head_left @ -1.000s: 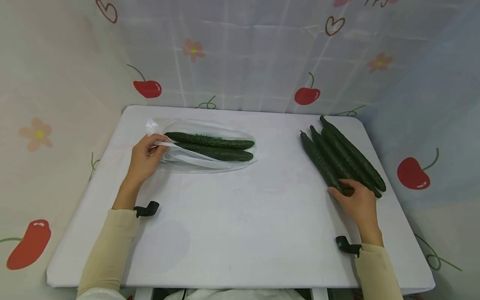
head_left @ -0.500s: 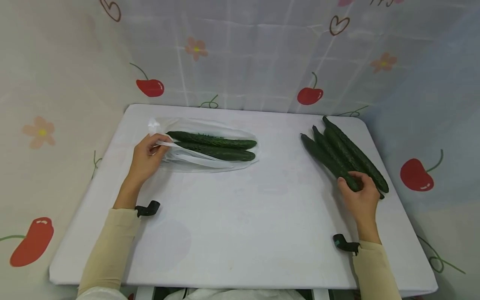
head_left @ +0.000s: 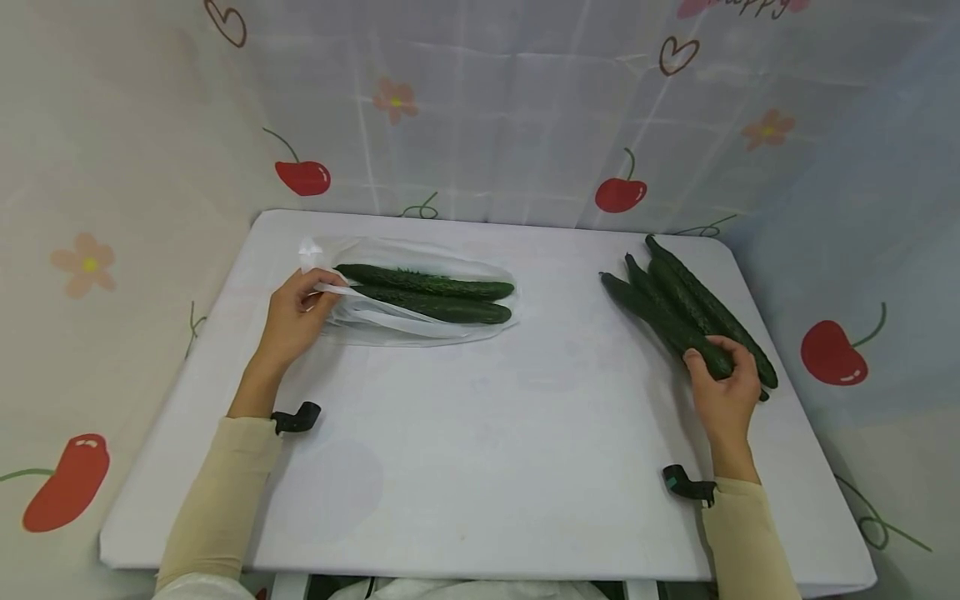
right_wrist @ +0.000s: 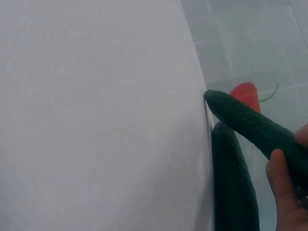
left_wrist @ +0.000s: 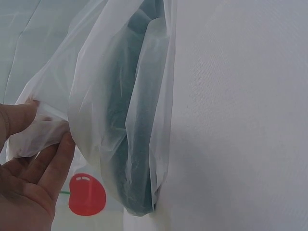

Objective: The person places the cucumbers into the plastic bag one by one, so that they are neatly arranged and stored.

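My left hand (head_left: 300,312) pinches the open edge of a clear plastic bag (head_left: 420,335) on the left half of the table. Two dark green cucumbers (head_left: 442,310) lie side by side in the bag. In the left wrist view the thumb and fingers hold the thin bag film (left_wrist: 43,137), and a cucumber (left_wrist: 139,144) shows through the plastic. On the right, my right hand (head_left: 726,387) grips the near end of a cucumber (head_left: 660,317). Several other cucumbers (head_left: 720,312) lie just beyond it. The right wrist view shows the held cucumber (right_wrist: 255,126) between thumb and fingers.
A white table (head_left: 480,467) carries everything. Behind and beside it hangs a pale curtain (head_left: 480,108) printed with cherries, flowers and hearts. Black wrist cameras (head_left: 297,417) sit on both wrists.
My right hand has taken hold of the nearest cucumber and raised its near end, shifting slightly right and away from me. The left hand stays on the bag.
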`<state>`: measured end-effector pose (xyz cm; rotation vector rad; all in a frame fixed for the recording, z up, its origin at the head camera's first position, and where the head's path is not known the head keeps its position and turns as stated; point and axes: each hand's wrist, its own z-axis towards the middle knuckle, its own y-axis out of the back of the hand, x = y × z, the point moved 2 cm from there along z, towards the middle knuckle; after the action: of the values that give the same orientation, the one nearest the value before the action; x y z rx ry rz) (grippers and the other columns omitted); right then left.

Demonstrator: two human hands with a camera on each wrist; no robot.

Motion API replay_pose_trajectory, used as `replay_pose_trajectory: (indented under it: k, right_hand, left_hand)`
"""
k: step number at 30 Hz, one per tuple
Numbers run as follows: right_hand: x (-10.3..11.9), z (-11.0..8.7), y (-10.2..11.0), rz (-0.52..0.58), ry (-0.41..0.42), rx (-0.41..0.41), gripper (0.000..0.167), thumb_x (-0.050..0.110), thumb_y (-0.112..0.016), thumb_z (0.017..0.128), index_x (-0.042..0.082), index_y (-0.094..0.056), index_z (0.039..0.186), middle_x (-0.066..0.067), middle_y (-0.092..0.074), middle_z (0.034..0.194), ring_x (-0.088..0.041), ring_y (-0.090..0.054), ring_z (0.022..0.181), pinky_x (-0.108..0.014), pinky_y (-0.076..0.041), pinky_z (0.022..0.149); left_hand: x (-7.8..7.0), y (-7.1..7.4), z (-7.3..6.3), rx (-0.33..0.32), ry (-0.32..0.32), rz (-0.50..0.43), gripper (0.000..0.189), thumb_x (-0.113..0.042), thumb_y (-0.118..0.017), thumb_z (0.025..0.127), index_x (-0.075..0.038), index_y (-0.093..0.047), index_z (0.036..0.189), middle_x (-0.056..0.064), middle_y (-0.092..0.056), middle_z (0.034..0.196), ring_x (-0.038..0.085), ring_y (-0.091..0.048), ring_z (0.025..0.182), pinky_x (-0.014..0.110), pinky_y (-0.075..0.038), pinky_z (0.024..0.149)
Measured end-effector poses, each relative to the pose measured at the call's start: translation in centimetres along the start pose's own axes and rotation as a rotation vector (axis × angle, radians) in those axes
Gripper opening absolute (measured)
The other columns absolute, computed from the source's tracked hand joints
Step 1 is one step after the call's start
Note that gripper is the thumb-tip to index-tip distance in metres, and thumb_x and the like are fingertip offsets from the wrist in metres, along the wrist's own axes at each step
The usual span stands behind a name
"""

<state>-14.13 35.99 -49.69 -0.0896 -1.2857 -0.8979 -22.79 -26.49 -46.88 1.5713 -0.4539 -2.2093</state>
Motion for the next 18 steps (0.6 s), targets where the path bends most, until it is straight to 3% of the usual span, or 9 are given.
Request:
replay_pose_trajectory:
  k: [9,18]
  right_hand:
    - [0.1,0.2,-0.2,0.05,0.063,-0.019,0.036,0.011,-0.081,0.092,0.001,-0.073,0.126,0.026,-0.058,0.116,0.003,-0.052,0.128,-0.03,-0.035,0.12]
    - [1.6,-0.1,-1.0,0.101,0.088,0.036,0.039,0.006,-0.08,0.094,0.001,-0.071,0.131,0.022,-0.058,0.121,0.0,-0.057,0.113,-0.012,-0.046,0.091]
  left_hand:
    - [0.0,-0.1,0.0,-0.001,0.002,-0.007,0.014,-0.009,-0.069,0.105,-0.007,-0.075,0.118,0.013,-0.067,0.12,-0.006,-0.061,0.111,0.004,-0.048,0.094]
    - [0.0,0.0,0.1,0.002,0.011,-0.012,0.013,-0.01,-0.068,0.105,-0.009,-0.076,0.116,0.009,-0.067,0.12,-0.004,-0.061,0.112,0.004,-0.048,0.096]
